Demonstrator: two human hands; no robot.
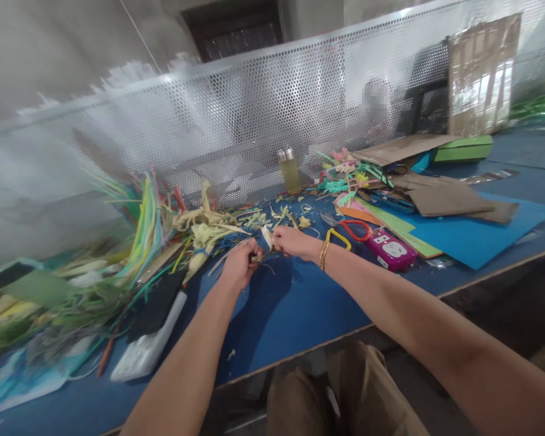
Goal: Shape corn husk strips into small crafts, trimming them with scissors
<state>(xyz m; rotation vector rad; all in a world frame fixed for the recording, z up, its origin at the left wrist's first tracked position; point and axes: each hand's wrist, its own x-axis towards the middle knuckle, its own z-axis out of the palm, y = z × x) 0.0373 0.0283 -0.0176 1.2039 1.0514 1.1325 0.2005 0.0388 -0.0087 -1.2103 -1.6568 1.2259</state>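
Over the middle of the blue table, my left hand [244, 260] is closed with its fingers curled round a small brownish, fibrous bit that I cannot fully make out. Just to its right, my right hand [290, 241] is closed in a pinch on a pale dry husk strip [266, 236], whose end sticks up beside the thumb. The hands are close together, and the material between them is partly hidden by the fingers. Past them lies a heap of dried corn husks [209, 230]. Scissors with red handles [358, 230] lie right of my right wrist, near a yellow handle [338, 238].
A purple power strip [392, 249] sits to the right, beside coloured paper sheets [476, 236] and cardboard [449, 198]. A bottle [290, 172] stands by the perforated metal screen [254, 103]. Bundled coloured strips [148, 224] and a black-topped white object [149, 339] are on the left.
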